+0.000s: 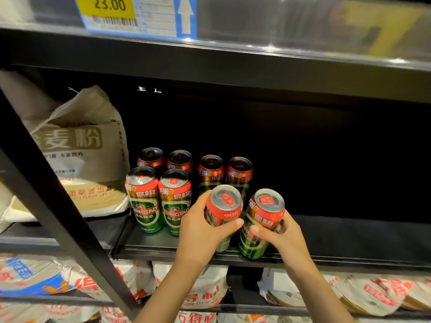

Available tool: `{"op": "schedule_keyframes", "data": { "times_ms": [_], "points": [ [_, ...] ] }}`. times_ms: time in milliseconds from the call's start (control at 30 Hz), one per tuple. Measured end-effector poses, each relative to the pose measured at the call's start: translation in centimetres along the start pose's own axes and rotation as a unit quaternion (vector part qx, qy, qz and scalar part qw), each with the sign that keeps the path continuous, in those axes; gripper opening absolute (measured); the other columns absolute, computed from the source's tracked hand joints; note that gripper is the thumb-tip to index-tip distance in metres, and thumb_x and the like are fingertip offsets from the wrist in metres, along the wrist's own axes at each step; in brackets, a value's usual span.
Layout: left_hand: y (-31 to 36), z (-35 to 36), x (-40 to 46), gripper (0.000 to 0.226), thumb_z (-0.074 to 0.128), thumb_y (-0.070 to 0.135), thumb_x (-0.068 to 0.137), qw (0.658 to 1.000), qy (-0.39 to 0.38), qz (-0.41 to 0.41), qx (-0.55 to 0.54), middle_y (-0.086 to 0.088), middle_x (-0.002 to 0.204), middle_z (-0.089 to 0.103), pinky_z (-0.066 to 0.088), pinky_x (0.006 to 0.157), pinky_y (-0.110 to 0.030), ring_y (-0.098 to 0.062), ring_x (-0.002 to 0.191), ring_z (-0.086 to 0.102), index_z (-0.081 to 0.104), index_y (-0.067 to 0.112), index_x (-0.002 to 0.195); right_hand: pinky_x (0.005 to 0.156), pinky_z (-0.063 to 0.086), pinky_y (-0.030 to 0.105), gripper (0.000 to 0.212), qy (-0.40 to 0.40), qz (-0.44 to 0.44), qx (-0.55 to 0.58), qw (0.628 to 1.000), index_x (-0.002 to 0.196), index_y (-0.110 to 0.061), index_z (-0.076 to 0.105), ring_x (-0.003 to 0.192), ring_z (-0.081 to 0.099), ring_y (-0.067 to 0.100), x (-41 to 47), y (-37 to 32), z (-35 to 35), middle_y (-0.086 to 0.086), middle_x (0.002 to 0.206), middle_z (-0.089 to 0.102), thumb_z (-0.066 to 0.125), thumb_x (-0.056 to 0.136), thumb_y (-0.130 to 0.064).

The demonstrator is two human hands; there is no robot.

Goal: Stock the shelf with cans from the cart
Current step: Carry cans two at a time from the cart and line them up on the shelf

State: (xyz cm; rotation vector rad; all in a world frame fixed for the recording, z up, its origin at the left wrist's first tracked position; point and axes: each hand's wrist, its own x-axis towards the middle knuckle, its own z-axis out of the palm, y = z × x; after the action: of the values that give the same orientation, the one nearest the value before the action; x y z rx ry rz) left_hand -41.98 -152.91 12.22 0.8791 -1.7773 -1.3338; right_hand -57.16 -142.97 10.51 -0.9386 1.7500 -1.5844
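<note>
My left hand (200,231) grips a green and red beer can (224,206), tilted, over the front of the black shelf (349,241). My right hand (279,236) holds a second such can (263,217) just to its right, its base near the shelf's front lip. Several matching cans stand upright on the shelf: two in front (143,197) (175,199) and a back row (210,169) in shadow. The cart is out of view.
A large beige flour sack (84,145) leans at the shelf's left. A black diagonal frame bar (53,213) crosses the left foreground. Flour bags (373,294) fill the shelf below. A price tag (109,8) sits on the shelf above.
</note>
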Motion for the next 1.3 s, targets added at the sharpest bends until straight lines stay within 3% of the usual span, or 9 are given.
{"op": "schedule_keyframes", "data": {
  "times_ms": [133, 333, 633, 800, 900, 967, 1067, 1200, 1300],
  "points": [
    [-0.4, 0.7, 0.3, 0.063, 0.085, 0.026, 0.064, 1.0, 0.005, -0.002, 0.009, 0.019, 0.107, 0.065, 0.045, 0.077, -0.004, 0.011, 0.097, 0.058, 0.055, 0.033, 0.12, 0.069, 0.05, 0.009, 0.053, -0.003, -0.001, 0.006, 1.0, 0.113, -0.027, 0.059, 0.092, 0.065, 0.0, 0.7, 0.7, -0.4, -0.01, 0.099, 0.071, 0.079, 0.066, -0.013],
    [-1.3, 1.1, 0.8, 0.065, 0.085, 0.027, 0.063, 1.0, 0.014, -0.016, 0.023, 0.017, 0.108, 0.065, 0.048, 0.081, -0.008, 0.009, 0.098, 0.059, 0.054, 0.032, 0.121, 0.074, 0.052, 0.013, 0.06, -0.011, -0.012, 0.009, 1.0, 0.114, -0.033, 0.056, 0.098, 0.064, 0.0, 1.7, 1.3, -0.4, -0.012, 0.105, 0.069, 0.078, 0.059, -0.028],
    [-1.4, 1.8, 1.7, 0.06, 0.082, 0.029, 0.067, 0.999, 0.037, -0.007, 0.015, 0.02, 0.107, 0.062, 0.043, 0.075, -0.001, 0.016, 0.096, 0.055, 0.051, 0.036, 0.118, 0.083, 0.051, 0.015, 0.064, -0.039, -0.048, 0.001, 0.998, 0.123, -0.033, 0.05, 0.107, 0.06, 0.002, 3.3, 2.5, -0.5, -0.016, 0.113, 0.065, 0.077, 0.065, -0.028],
    [-2.8, 2.3, 1.3, 0.07, 0.081, 0.023, 0.07, 0.999, 0.031, -0.003, -0.014, 0.026, 0.117, 0.053, 0.042, 0.081, -0.002, 0.019, 0.105, 0.05, 0.039, 0.044, 0.122, 0.084, 0.048, 0.012, 0.08, -0.038, -0.04, -0.003, 0.998, 0.131, -0.032, 0.04, 0.111, 0.057, -0.002, 3.0, 4.5, -0.2, -0.015, 0.123, 0.058, 0.08, 0.061, -0.028],
    [-4.7, 2.7, 0.4, 0.086, 0.077, 0.032, 0.073, 1.0, -0.005, -0.014, -0.013, 0.021, 0.134, 0.045, 0.041, 0.097, -0.013, 0.009, 0.121, 0.045, 0.023, 0.038, 0.141, 0.081, 0.046, 0.006, 0.087, -0.019, -0.016, -0.019, 1.0, 0.128, -0.038, 0.036, 0.11, 0.053, -0.009, 2.6, 6.3, 0.2, -0.017, 0.125, 0.053, 0.083, 0.054, -0.033],
    [-6.0, 2.9, 0.0, 0.091, 0.07, 0.044, 0.072, 1.0, -0.014, -0.027, -0.005, 0.014, 0.139, 0.044, 0.04, 0.105, -0.024, -0.001, 0.128, 0.043, 0.019, 0.032, 0.146, 0.082, 0.045, 0.007, 0.085, -0.008, -0.007, -0.027, 1.0, 0.124, -0.04, 0.036, 0.11, 0.052, -0.01, 2.6, 7.1, 0.1, -0.02, 0.123, 0.053, 0.083, 0.054, -0.036],
    [-7.1, 3.0, -0.1, 0.08, 0.068, 0.042, 0.075, 1.0, -0.012, -0.028, 0.006, 0.011, 0.136, 0.049, 0.041, 0.106, -0.032, -0.003, 0.126, 0.045, 0.03, 0.027, 0.143, 0.091, 0.048, 0.02, 0.073, -0.02, 0.002, -0.04, 0.999, 0.121, -0.035, 0.046, 0.109, 0.057, -0.003, 2.7, 7.6, -0.1, -0.018, 0.117, 0.061, 0.082, 0.058, -0.037],
    [-7.7, 3.1, 0.0, 0.072, 0.078, 0.032, 0.074, 0.999, 0.031, -0.024, 0.019, 0.011, 0.126, 0.056, 0.046, 0.097, -0.024, -0.001, 0.116, 0.052, 0.04, 0.025, 0.135, 0.078, 0.045, 0.005, 0.054, -0.032, -0.012, -0.045, 0.998, 0.11, -0.037, 0.052, 0.103, 0.058, -0.01, 2.6, 7.5, -0.5, -0.024, 0.104, 0.065, 0.08, 0.069, -0.015],
    [-8.1, 3.7, -0.1, 0.075, 0.078, 0.043, 0.069, 0.996, 0.076, -0.013, 0.036, 0.012, 0.121, 0.054, 0.048, 0.094, -0.028, -0.003, 0.114, 0.053, 0.044, 0.024, 0.132, 0.08, 0.042, 0.003, 0.053, -0.04, -0.013, -0.055, 0.998, 0.112, -0.04, 0.051, 0.105, 0.055, -0.012, 2.5, 7.4, -0.5, -0.025, 0.106, 0.064, 0.078, 0.071, -0.021]
  ]
}}
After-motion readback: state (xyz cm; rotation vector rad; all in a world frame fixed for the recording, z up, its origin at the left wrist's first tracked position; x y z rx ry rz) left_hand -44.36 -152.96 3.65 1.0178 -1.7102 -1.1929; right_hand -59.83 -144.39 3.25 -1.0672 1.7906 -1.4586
